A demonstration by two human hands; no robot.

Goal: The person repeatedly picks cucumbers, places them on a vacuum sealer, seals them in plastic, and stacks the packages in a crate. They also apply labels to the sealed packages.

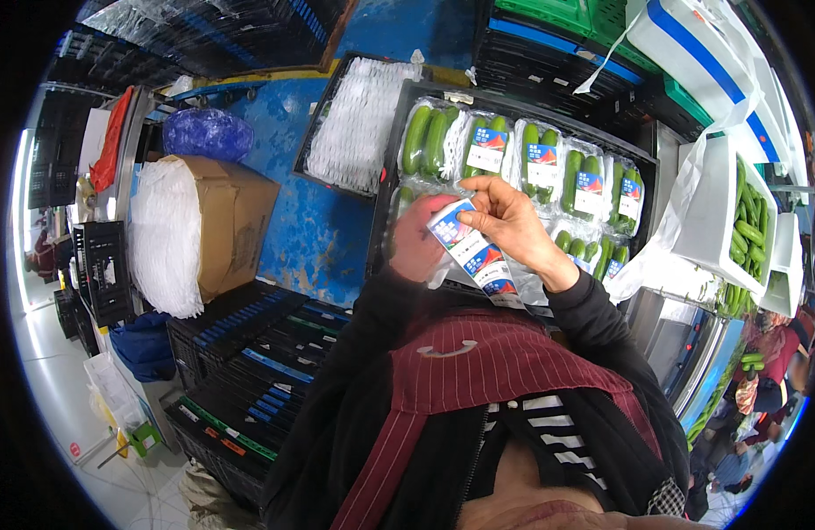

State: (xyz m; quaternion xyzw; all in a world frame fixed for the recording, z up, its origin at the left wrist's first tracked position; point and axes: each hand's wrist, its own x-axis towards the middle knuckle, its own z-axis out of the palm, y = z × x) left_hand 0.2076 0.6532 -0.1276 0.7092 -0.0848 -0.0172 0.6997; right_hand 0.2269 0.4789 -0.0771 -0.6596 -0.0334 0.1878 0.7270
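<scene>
My left hand (415, 237) holds a strip of printed labels (482, 260) by its upper end. The strip hangs down toward my apron and shows several blue, red and white labels. My right hand (520, 222) is at the strip's top right edge, its thumb tip on the upper label and the index finger raised apart. Whether it pinches a label is hidden. Beneath both hands is a black crate (646, 156) of wrapped cucumber packs. Several bear the same labels, such as the pack (540, 159) in the back row; the back-left pack (426, 140) shows none.
A crate with white foam netting (354, 126) adjoins on the left, beyond a cardboard box (238, 225) of netting. Stacked black crates (268, 371) stand lower left. On the right are foam boxes (719, 218) with loose cucumbers (748, 232) and hanging plastic film (672, 225). People are at far right.
</scene>
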